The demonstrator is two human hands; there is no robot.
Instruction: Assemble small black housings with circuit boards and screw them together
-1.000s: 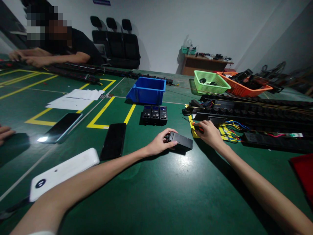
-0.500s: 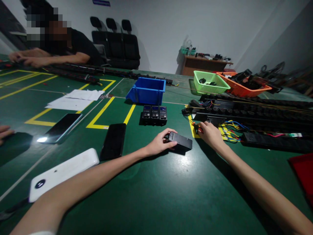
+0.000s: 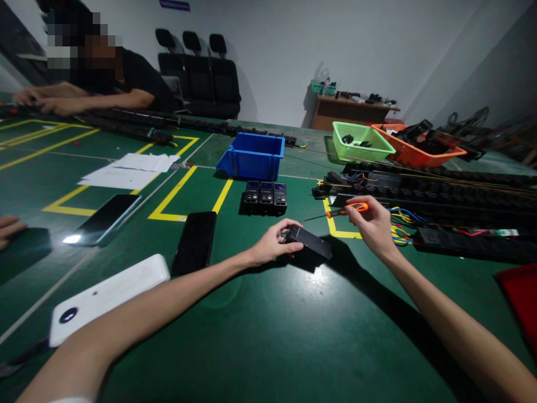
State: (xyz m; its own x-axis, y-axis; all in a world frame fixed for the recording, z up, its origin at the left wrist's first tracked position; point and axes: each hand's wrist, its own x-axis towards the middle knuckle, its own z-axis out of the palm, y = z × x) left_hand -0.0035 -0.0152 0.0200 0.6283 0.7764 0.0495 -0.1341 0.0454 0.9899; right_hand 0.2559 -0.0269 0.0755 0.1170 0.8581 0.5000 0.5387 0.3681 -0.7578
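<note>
My left hand [image 3: 274,244] grips one end of a black rectangular box [image 3: 312,244], thumb along its near side, just over the green table. My right hand [image 3: 375,224] is closed around the orange and black handle of a screwdriver [image 3: 346,210]. Its thin shaft points left, with the tip near the box's upper left end; I cannot tell whether they touch. Behind the box stand three similar black modules [image 3: 265,197] side by side. A blue bin [image 3: 255,157] sits just beyond them.
Left of my hands lie a black phone [image 3: 195,242], a white device [image 3: 109,299], another phone [image 3: 104,220] and papers [image 3: 130,170]. To the right are wired black rails [image 3: 457,240], a green basket [image 3: 363,146] and an orange basket [image 3: 419,151]. A co-worker [image 3: 104,89] sits across the table.
My right hand has lifted the screwdriver off the table by the rails, its shaft now pointing toward the box. The box has tilted slightly in my left hand.
</note>
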